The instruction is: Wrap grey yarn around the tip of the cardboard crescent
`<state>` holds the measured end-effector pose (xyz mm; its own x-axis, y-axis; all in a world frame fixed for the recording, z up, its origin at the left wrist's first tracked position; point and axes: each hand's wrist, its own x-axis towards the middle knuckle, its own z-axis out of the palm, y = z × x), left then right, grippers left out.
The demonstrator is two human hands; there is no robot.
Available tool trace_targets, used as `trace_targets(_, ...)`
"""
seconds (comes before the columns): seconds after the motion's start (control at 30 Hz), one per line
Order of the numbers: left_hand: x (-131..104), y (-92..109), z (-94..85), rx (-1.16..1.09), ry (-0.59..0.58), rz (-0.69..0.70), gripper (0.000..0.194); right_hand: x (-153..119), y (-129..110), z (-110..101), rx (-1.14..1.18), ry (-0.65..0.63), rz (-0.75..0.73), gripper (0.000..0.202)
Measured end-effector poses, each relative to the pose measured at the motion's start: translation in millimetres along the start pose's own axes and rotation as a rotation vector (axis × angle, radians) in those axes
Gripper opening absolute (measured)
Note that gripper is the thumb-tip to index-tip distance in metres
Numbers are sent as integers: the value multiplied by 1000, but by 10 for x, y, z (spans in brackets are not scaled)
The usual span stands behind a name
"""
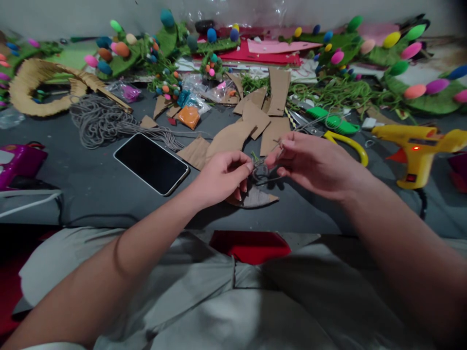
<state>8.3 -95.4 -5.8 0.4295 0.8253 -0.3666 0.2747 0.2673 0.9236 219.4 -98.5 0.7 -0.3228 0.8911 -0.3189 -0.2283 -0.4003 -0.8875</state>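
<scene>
My left hand (226, 177) is closed, thumb and fingers pinching grey cord (260, 167) that loops between my hands. Strands of the cord also run through my right hand (314, 163), which is closed on it with thumb and forefinger. Just below my fingers, a pointed cardboard piece (255, 199) wrapped partly in grey lies near the table's front edge. A bit of green shows behind the cord. A black-screened phone (151, 164) lies to the left of my left hand.
Cut cardboard pieces (229, 138) and a grey cord bundle (97, 119) lie beyond my hands. At right are yellow-handled scissors (359, 148) and a yellow glue gun (412, 146). Green leaves with coloured eggs line the back; a straw wreath (22, 92) is at left.
</scene>
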Motion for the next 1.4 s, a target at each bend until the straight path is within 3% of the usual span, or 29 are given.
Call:
trace_targets(0.13,-10,2,-2,5,-6,1,10,4,18,-1,-147,13,-94,18)
trace_targets(0.27,-13,3,5,17,-8,9,9,12,25,9,-147,35,-96,20)
trace_targets(0.43,-10,-13,8,15,-1,29,10,66,53,22,-91,201,-68,15)
trace_targets(0.5,-8,-27,5,5,7,36,10,51,53,38,-239,325,-159,12)
trace_targets(0.6,-4,-43,2,-24,23,25,12,-48,30,90,-644,458,-469,11)
trace_targets(0.67,-1,-44,3,-36,27,17,13,-130,20,134,-853,361,-577,7)
trace_targets(0.73,2,-41,5,-37,30,17,13,-182,35,169,-964,186,-569,8)
trace_targets(0.8,4,-37,8,-37,39,19,13,-190,74,183,-1030,89,-533,11)
trace_targets(1.0,4,-21,3,-32,51,4,11,-115,179,147,-989,104,-454,18)
trace_targets(1.2,-18,-9,11,-74,81,44,7,-94,128,121,-831,114,-326,16)
trace_targets(1.4,-19,-76,32,-101,30,137,41,-74,86,84,-754,50,-255,16)
